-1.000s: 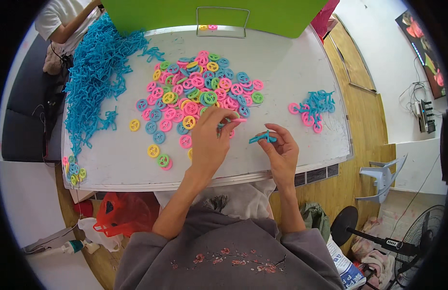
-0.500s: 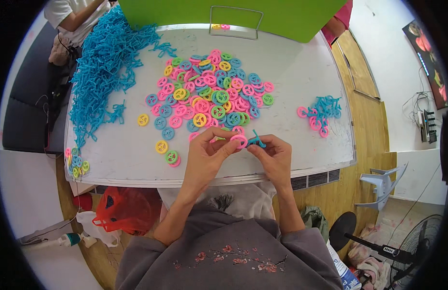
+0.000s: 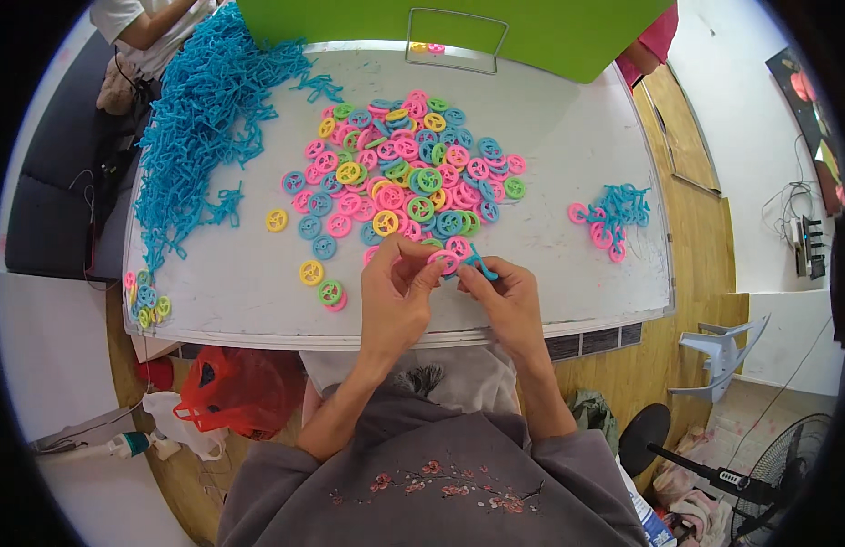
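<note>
"Wheel pile (image 3: pixel 392 196) on the white surface (image 3: pixel 568 283), right? What is in it?"

"Small spoked plastic wheels in pink, blue, green and yellow, lying loosely over one another."

"And the hands?"

"Both are just on the near side of the wheel pile. The left hand (image 3: pixel 395 294) has its grip on a pink spoked wheel (image 3: pixel 445 263), pinched between thumb and fingers. The right hand (image 3: pixel 508 305) is occupied too: its grip pinches a blue plastic piece (image 3: pixel 478 264) with a thin arm sticking up."

"Are those two parts joined?"

"They come together between the fingertips, close to the wheel pile's near edge. Whether the blue one goes into the hub I cannot tell; the fingers cover too much."

"What lies to the sides?"

"Left of the wheel pile rises a big heap of blue pieces (image 3: pixel 199 137). Well apart to its right is a small cluster of blue pieces and pink wheels (image 3: pixel 614 219). Just left of the pile sits a loose yellow wheel (image 3: pixel 276 220)."

"And beyond?"

"Behind the wheel pile stands a green panel (image 3: pixel 550 32) with a wire loop (image 3: pixel 457 10) in front. Far to the pile's back left, another person's white sleeve (image 3: pixel 120 25) shows."
</note>
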Motion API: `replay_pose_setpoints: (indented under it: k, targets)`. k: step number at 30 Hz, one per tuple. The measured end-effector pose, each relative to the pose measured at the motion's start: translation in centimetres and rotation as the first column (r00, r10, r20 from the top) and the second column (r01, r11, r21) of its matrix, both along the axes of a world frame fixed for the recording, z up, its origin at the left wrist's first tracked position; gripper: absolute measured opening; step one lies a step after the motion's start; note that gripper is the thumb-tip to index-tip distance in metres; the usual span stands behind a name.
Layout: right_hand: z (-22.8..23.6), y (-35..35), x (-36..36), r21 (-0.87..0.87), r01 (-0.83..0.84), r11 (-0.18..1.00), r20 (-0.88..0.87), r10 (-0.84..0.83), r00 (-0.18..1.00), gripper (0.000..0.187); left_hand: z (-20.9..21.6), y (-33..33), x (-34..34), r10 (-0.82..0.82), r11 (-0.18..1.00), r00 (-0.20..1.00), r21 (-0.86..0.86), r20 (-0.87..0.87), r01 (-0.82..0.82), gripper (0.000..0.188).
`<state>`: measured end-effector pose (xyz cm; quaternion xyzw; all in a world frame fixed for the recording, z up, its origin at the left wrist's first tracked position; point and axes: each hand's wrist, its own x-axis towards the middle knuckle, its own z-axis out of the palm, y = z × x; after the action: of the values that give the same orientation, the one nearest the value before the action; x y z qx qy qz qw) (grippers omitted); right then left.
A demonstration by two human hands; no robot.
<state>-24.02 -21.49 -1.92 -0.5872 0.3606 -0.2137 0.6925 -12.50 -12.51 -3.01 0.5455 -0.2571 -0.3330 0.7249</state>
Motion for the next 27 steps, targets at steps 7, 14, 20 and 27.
replay_pose_setpoints:
  k: [7, 14, 20, 27]
  targets:
    - [-0.2, 0.4, 0.2, 0.146, -0.011, 0.989, 0.075, 0.001, 0.997, 0.017, 0.6, 0.1, -0.1, 0.038, 0.999, 0.999, -0.024, -0.016, -0.038, 0.008]
    - [-0.9, 1.2, 0.6, 0.211, 0.034, 0.977, 0.130, -0.063, 0.990, 0.020, 0.7, 0.0, -0.2, 0.057, 0.998, 0.981, 0.006, -0.187, -0.057, 0.008]
    - [-0.8, 2.5, 1.4, 0.421, 0.175, 0.890, 0.122, -0.246, 0.961, 0.021, 0.0, -0.1, -1.3, 0.197, 0.977, 0.974, -0.108, 0.107, -0.186, 0.009]
    - [-2.2, 2.9, 1.7, 0.327, 0.165, 0.930, 0.292, -0.266, 0.919, 0.019, 0.3, 0.2, -1.1, 0.165, 0.985, 0.986, -0.052, -0.028, -0.166, 0.008]
